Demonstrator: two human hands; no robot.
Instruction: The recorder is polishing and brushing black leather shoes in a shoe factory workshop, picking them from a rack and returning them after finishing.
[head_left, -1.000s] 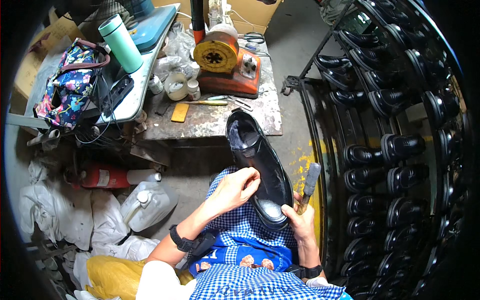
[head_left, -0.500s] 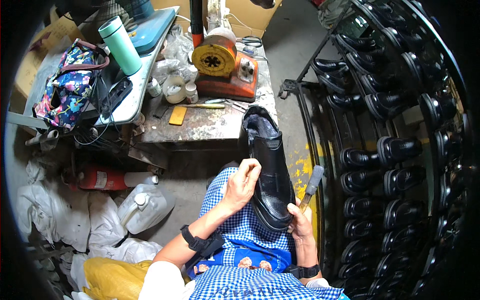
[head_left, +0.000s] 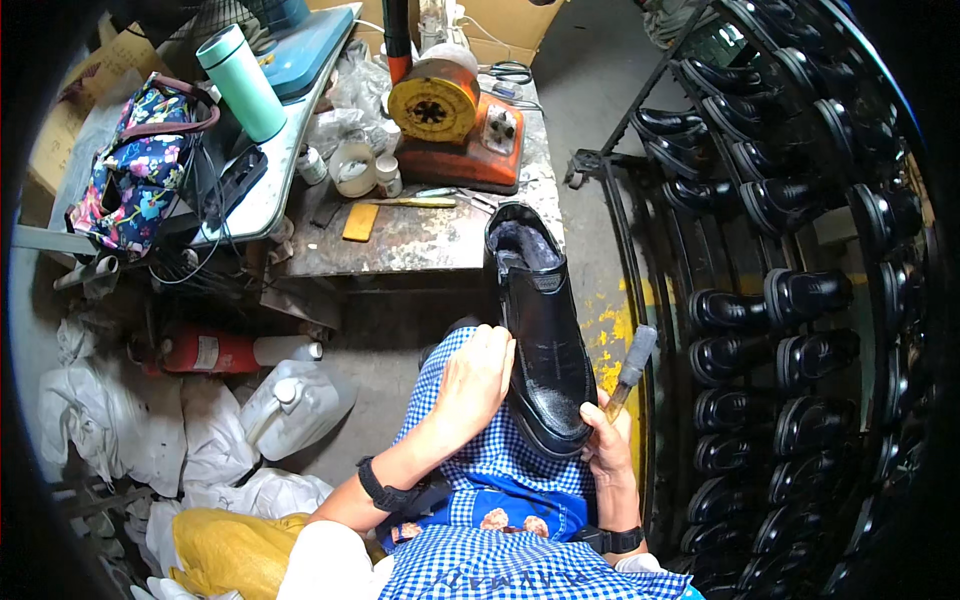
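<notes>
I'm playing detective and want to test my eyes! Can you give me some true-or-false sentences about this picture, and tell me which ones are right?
1. The right grip holds the black shoe near its toe. True.
2. The shoe's toe points away from the person. False: it points toward the person, and the opening is at the far end.
3. The left grip is on the bottle. False: it is at the shoe's side.
4. A yellow block lies on the workbench. True.
5. The plastic jug is bright red. False: it is whitish and see-through.
</notes>
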